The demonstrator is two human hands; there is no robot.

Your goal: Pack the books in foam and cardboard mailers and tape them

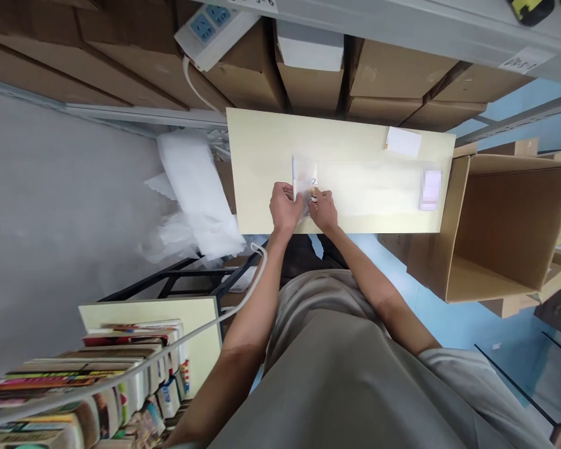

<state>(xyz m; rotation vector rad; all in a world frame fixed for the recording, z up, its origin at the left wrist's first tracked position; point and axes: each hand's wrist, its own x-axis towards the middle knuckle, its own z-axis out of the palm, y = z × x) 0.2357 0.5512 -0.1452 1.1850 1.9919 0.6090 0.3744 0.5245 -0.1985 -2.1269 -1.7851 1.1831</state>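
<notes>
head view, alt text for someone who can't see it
A person's left hand holds a translucent packet at a cream tabletop, right hand touching it. An open cardboard box is at right, books at lower left.

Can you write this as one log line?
left hand: holding packet | right hand: touching packet | packet: over table | open box: right of table

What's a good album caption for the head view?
A person's left hand and right hand handle a translucent packet over a pale tabletop.
</notes>
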